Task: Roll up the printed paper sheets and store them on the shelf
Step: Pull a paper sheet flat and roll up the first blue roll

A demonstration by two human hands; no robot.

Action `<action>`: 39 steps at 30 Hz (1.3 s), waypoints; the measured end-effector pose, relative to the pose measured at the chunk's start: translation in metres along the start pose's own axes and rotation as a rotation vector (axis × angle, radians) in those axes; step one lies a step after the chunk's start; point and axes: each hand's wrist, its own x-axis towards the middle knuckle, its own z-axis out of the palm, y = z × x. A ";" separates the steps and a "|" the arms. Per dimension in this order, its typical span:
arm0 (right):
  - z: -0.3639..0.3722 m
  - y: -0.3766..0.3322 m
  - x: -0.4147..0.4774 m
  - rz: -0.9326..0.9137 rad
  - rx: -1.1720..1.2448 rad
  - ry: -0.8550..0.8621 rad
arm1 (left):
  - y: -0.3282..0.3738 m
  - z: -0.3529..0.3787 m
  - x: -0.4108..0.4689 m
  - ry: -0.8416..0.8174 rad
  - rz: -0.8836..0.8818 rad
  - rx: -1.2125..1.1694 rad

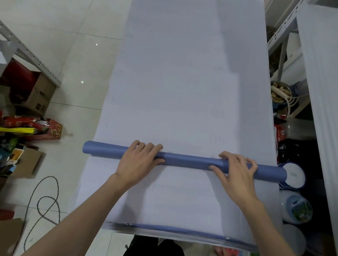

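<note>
A long white paper sheet (186,77) lies flat on the floor and runs away from me up the middle of the view. Across it lies a blue paper roll (187,161), rolled tight, reaching past both side edges of the sheet. My left hand (139,160) is wrapped over the roll left of its middle. My right hand (236,172) grips it right of its middle, thumb under the near side. More white sheet lies between the roll and my feet, ending in a blue-edged border (174,230).
Cardboard boxes and snack packets (17,130) crowd the left, with a grey cable (47,200) looped on the tiles. A metal shelf frame (284,33) with a bowl, jars and white tubs (293,205) stands on the right beside a white panel (333,103).
</note>
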 end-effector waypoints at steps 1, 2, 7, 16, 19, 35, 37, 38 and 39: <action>0.001 -0.001 0.000 -0.019 -0.010 0.007 | 0.000 0.001 0.000 0.016 0.017 0.004; 0.003 -0.002 -0.002 -0.038 -0.041 0.006 | 0.001 0.003 0.000 0.023 0.028 0.009; 0.012 0.000 -0.002 -0.044 -0.182 -0.037 | 0.002 0.010 -0.007 -0.062 -0.025 0.030; 0.003 -0.001 -0.003 -0.035 -0.170 -0.018 | 0.001 0.007 -0.006 -0.011 0.002 0.033; 0.011 -0.001 -0.007 -0.033 -0.167 -0.048 | 0.001 0.010 -0.008 -0.052 -0.017 0.042; 0.011 -0.003 -0.015 -0.050 -0.241 0.014 | -0.003 0.006 -0.016 -0.021 -0.006 0.086; 0.006 -0.004 -0.014 -0.018 -0.215 0.019 | -0.003 0.004 -0.016 0.001 -0.012 0.052; 0.004 -0.005 -0.014 0.001 -0.181 0.017 | -0.003 0.003 -0.016 0.013 -0.014 0.027; 0.003 -0.006 -0.015 0.010 -0.163 0.005 | -0.003 0.004 -0.017 0.020 -0.012 0.006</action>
